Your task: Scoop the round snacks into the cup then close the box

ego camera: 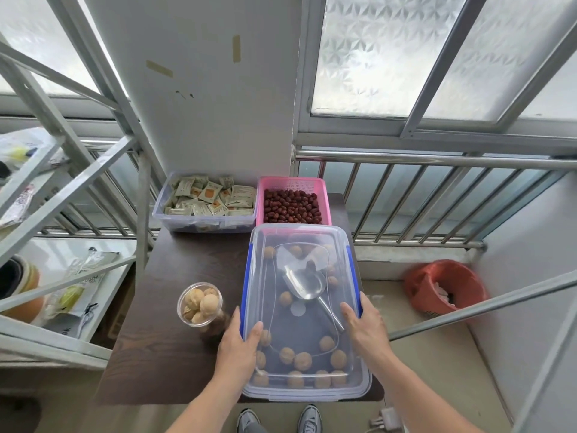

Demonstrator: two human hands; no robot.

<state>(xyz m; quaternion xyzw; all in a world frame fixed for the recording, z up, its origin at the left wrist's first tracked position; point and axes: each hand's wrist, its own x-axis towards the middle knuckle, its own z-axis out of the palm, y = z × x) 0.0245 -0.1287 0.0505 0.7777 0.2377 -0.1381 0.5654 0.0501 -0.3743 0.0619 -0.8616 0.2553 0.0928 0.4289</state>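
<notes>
Two grey shoes (pixel 278 420) show at the very bottom, just under the near edge of the dark table (pixel 175 307). On that table sits the clear box (pixel 304 392), at its right side, close to the person. The clear lid (pixel 299 235) lies on top of the box. Blue clips (pixel 354 270) run along both long sides of it.

The left hand (pixel 239 345) is at the left side of the box, thumb on the lid and fingers wrapped around the blue clip there. The right hand (pixel 363 326) is at the right side of the box, fingers spread a little and laid on the lid's edge and the blue clip. Both hands press on the lid; neither one lifts anything.

Inside the box, many round snacks (pixel 303 360) lie on the bottom, most of them at the near end. A shiny scoop (pixel 304 285) also lies inside, near the middle.

Left of the box stands the clear cup (pixel 199 304), full of round snacks.

Behind the box sits a pink basket (pixel 293 182) of dark red fruit. Left of the basket is a clear tub (pixel 204 221) of small packets. Right of the box, down on the floor, is a red bin (pixel 443 292).
</notes>
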